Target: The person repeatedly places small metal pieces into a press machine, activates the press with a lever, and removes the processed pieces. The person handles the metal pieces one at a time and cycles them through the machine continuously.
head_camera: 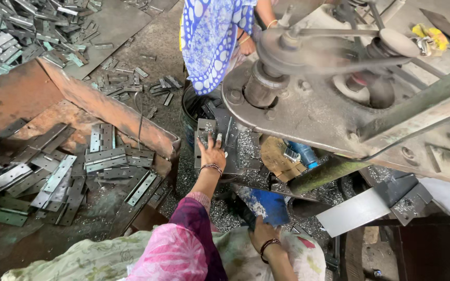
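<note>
While the right hand (262, 235) rests low near the lap, curled against the lower edge of a blue sheet-metal chute (267, 204) with its grip too hidden to judge, the left hand (212, 154) reaches forward with fingers spread and pressing flat on a grey metal hinge plate (204, 136) lying on the bed of a power press (308, 104). The plate is a flat, dull steel piece with a knuckled edge, sitting at the near left edge of the press bed amid silvery punchings. Seating it well seems to call for keeping it flush and square on the bed, with the fingers clear of the tooling. To the left, a rusty tray (105, 112) holds a loose heap of matching hinge plates (69, 171), some stacked, most scattered. Farther off, a co-worker's hand (247, 46), in a blue and white patterned sleeve, works at the far side of the press, and more plates (22, 31) pile on the floor beyond.
</note>
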